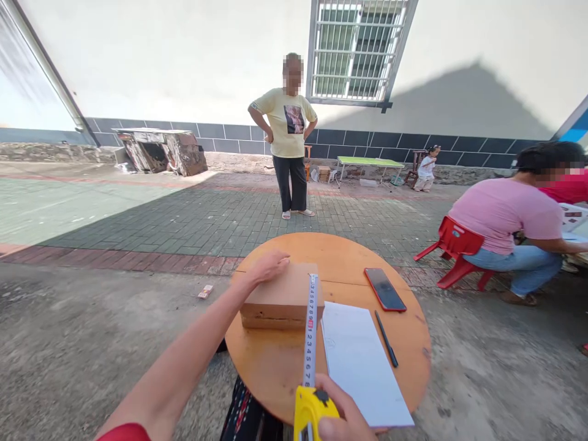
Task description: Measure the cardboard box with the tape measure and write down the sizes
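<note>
My right hand (342,413) is wrapped round a yellow tape measure (305,407) near the table's front edge. Its blade (310,331) runs out away from me, numbers facing up, along the right side of a closed brown cardboard box (275,315). The blade's metal tip lies over the box top near the far right. My left hand (271,265) rests on the box's far left corner, fingers curled over the back edge, with the fingertips partly hidden. White paper (362,367) lies just right of the blade, with a black pen (386,340) beside it.
The round wooden table (266,367) also bears a red-edged phone (384,289) at the right. A person (289,128) stands beyond it. Another person (505,211) sits on a red plastic chair (459,239) at the right. A child (426,169) is near a green folding table (370,162).
</note>
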A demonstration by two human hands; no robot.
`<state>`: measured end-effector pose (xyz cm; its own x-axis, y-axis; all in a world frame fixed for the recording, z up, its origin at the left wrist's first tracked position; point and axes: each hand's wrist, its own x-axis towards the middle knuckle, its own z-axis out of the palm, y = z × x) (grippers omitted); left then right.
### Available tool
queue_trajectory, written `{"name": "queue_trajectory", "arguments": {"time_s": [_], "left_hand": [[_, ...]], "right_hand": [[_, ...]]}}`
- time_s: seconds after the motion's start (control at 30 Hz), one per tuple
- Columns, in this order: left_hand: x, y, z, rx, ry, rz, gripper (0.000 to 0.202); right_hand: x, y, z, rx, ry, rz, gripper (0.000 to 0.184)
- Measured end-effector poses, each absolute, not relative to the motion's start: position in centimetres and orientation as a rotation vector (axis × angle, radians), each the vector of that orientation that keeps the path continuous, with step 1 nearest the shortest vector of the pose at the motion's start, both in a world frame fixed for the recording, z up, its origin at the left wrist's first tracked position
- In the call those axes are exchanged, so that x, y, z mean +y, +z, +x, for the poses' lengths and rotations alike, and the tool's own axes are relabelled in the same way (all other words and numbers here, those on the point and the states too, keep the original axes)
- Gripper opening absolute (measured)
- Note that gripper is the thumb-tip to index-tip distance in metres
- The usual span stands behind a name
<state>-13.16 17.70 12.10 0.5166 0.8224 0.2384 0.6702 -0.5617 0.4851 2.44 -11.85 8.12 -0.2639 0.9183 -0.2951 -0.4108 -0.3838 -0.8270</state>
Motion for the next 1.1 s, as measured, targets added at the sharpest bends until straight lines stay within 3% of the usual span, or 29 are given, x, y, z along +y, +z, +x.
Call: {"name": "queue_trajectory", "arguments": {"time_s": [0.3,1.1], "left_hand": [[7.1,7.8,-19.9,1.471,1.309,2.217,0.030],[5.8,5.1,-20.0,1.414,1.482,2.132,0.025]], "right_hand": [[-4.8,11.5,-1.6,-0.776,1.806,-0.955,0.041],[-3.3,11.0,-3.2,-0.740,1.781,-1.159,0.046]]}}
